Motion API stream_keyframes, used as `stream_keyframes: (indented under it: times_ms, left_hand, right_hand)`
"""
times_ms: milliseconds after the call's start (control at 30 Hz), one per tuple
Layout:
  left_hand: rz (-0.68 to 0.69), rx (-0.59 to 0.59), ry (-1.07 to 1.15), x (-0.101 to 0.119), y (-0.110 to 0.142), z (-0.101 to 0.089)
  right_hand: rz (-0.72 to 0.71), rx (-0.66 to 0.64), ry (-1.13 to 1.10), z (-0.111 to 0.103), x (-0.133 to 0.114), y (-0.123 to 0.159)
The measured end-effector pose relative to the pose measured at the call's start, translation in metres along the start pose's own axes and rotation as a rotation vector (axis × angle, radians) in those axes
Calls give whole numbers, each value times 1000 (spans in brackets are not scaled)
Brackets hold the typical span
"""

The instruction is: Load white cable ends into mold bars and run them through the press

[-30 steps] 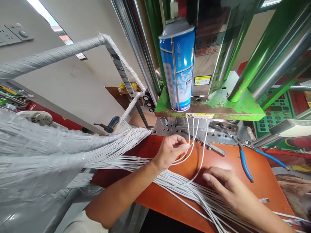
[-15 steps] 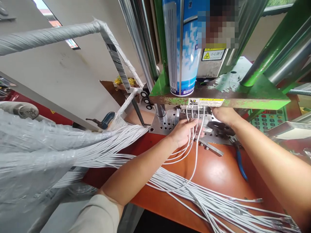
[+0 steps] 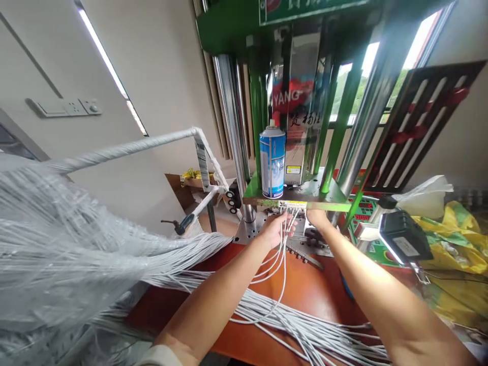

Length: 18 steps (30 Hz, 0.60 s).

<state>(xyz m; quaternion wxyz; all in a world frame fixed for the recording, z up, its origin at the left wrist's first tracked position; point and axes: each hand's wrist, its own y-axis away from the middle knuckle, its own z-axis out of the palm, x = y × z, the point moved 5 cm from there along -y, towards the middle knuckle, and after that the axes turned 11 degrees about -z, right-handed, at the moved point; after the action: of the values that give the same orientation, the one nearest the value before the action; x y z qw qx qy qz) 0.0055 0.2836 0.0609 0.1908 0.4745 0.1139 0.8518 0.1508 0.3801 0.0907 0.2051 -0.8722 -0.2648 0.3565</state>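
Observation:
My left hand (image 3: 275,231) is closed around several white cables (image 3: 283,244) just below the front edge of the green press plate (image 3: 324,206). The upper ends of these cables reach up to the metal mold (image 3: 301,226) under that plate. Beside it on the right, my right hand (image 3: 315,217) reaches under the plate edge; its fingers are hidden there, so what it touches does not show. A metal bar with small studs (image 3: 307,258) lies on the red-brown tabletop in front of the mold.
A blue spray can (image 3: 273,162) stands on the press plate. White cables (image 3: 290,325) lie across the table (image 3: 305,284), and a plastic-wrapped cable bundle (image 3: 76,244) hangs at left. A wrapped frame (image 3: 152,145), a control panel (image 3: 362,216) and yellow bags (image 3: 453,234) flank the press.
The view has tilted up and back, so more of the press shows. My left hand has gathered the cables closer together near the mold. My right hand stays under the plate edge.

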Motion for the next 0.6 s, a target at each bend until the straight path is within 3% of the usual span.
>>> stream_keyframes:
  times_ms: [100,200,300,433,600]
  left_hand:
    - [-53,-53,-12,-17,35,5]
    - [-130,-138,-41,-56,80,10]
    - [-127,-97,14,-93,124,11]
    - [-120,-18,76,-119,170,16]
    - [-87,-87,-88,-118,201,19]
  right_hand:
    - [-2,79,-17,-8,-9,46]
    - [-14,100,-31,-11,-22,109]
    - [-15,119,8,-17,-40,159]
    - [46,159,96,-30,-54,189]
    - [94,68,53,-37,-50,210]
